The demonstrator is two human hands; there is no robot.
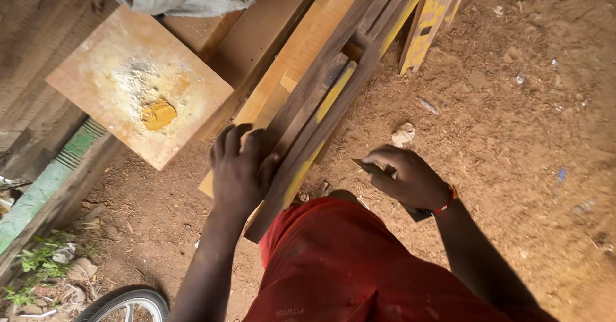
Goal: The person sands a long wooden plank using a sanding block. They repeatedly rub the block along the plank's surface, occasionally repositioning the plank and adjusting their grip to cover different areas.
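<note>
A: Where is the left hand point(240, 171)?

B: Flat on the near end of the dark plank point(321, 120), fingers spread over its edge, pressing rather than clasping. The plank runs on a stack of boards point(301, 46).

A: And the right hand point(410, 179)?

B: Off the stack's right side, above the dirt floor point(526, 123), pinched around a thin flat blade point(372, 167) (its far end is hidden behind the wrist).

A: Anything else?

B: A square board point(138, 84) with yellow paste point(158, 115) lies by the stack's left edge.

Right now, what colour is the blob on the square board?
Yellow-orange: the blob sits in pale powder on the square board, seen from the head view.
</note>
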